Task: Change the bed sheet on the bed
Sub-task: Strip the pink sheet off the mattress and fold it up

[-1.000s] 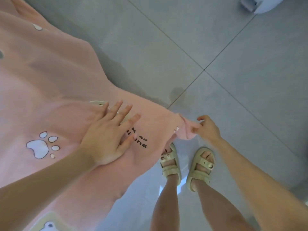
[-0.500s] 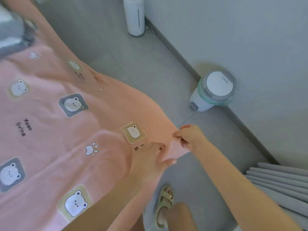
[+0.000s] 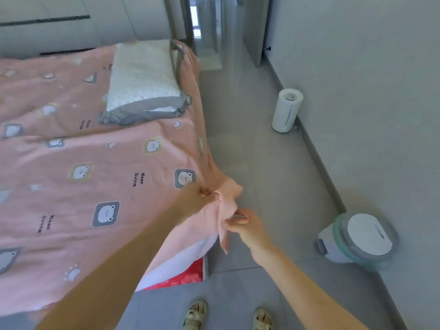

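The only writing that can be read stands on the pink bed sheet with bear-face patches (image 3: 71,198). The dark words "Keep living" (image 3: 138,179) are printed in two short lines, turned sideways to the camera, near the sheet's right edge. The same two words (image 3: 45,223) stand again further left. A third dark print (image 3: 85,124), just beside the white pillow with a grey border (image 3: 142,75), is too blurred to read.

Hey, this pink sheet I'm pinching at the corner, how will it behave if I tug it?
Probably floppy: the pink sheet bunches where left hand and right hand pinch its corner. Likely light, since pinches alone lift it. A hard tug may drag the pillow on it.
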